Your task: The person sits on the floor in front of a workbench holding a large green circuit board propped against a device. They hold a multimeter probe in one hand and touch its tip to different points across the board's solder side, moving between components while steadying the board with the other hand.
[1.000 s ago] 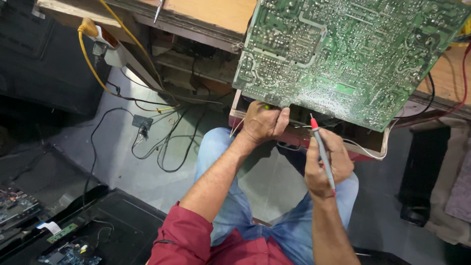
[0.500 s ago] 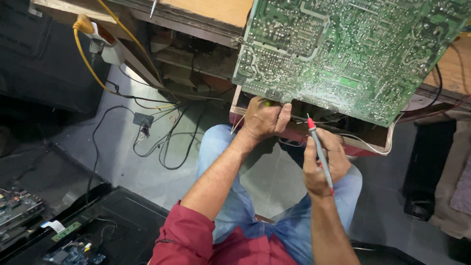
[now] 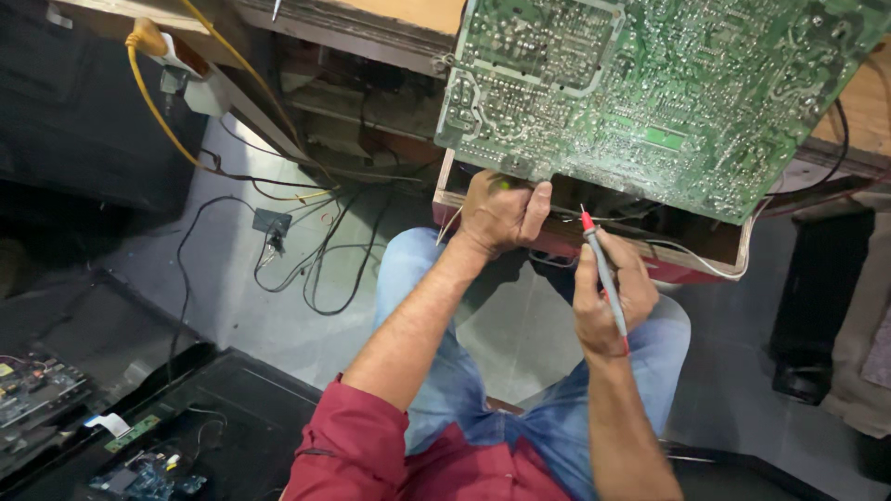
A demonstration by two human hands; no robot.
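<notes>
The large green printed circuit board [image 3: 650, 93] runs off the top edge, tilted above his knees. His left hand [image 3: 501, 211] curls tight around its lower edge; what lies under the fingers is hidden. The right hand [image 3: 608, 297] pinches a slim grey red-tipped probe [image 3: 603, 271] just below the board. Black and yellow cables [image 3: 306, 250] trail across the floor.

- Location type: electronics repair workshop.
- A large green circuit board [image 3: 650, 93] stands tilted up at the edge of a worn wooden workbench [image 3: 408, 23].
- Loose black cables [image 3: 316, 250] and a yellow cord [image 3: 158, 102] trail over the grey floor [image 3: 251, 315].
- Opened black casings with exposed boards [image 3: 37, 394] lie at floor level.
</notes>
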